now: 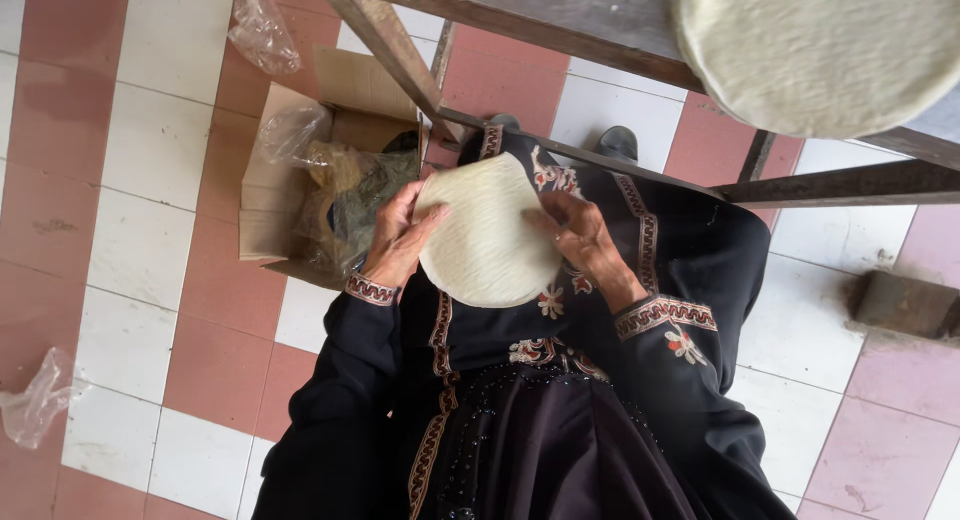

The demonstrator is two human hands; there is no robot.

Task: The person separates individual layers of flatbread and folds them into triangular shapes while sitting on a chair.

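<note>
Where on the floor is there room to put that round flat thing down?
Bare tiles lie left of the cardboard box, up to the crumpled plastic bag at the floor's left edge. More show at right, between the dark sleeve and the small block. It is crowded around the box's plastic wrap and under the wooden frame. Both hands hold the pale disc.

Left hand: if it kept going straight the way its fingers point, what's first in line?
The left hand points up-right in the picture, fingers already on the pale round disc. So the disc comes first; beyond it is the right hand, though depth is unclear.
</note>
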